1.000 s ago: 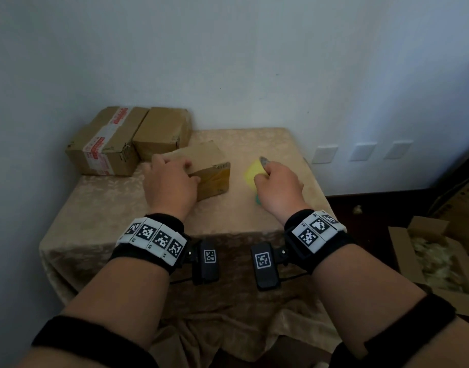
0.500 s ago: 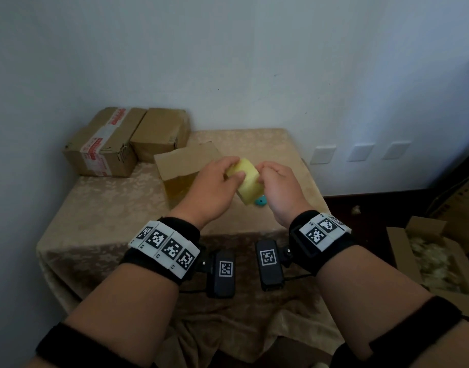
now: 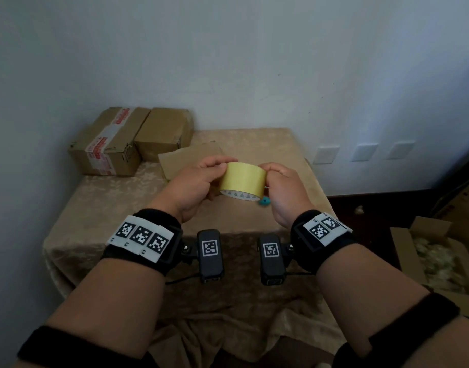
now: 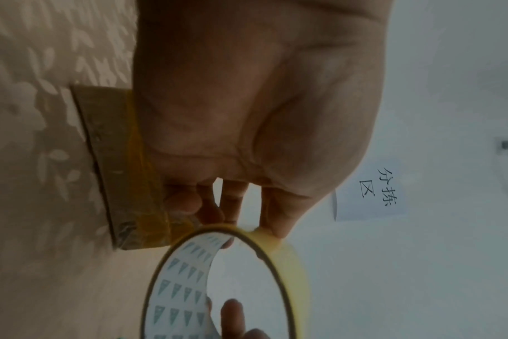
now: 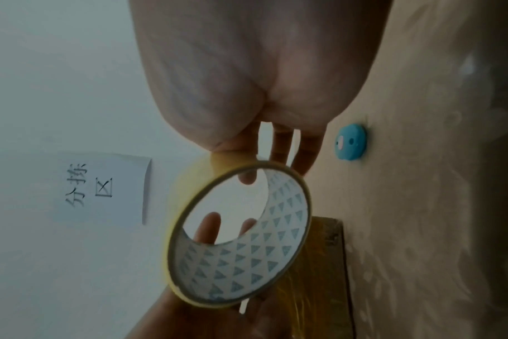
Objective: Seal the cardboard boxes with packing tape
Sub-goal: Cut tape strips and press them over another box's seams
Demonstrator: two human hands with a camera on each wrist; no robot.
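A beige patterned cloth covers the tabletop [image 3: 100, 203], which is pushed into a pale-walled corner. I hold the yellow tape roll [image 3: 242, 179] above it, my left hand [image 3: 193, 188] and right hand [image 3: 283, 189] each curled on one side of it. Its white core carries blue triangles. A partly taped box [image 3: 191, 158] lies just beyond my hands, two more boxes [image 3: 132, 140] sit at the back-left edge, and a small blue object [image 3: 265, 201] lies on the cloth under the roll.
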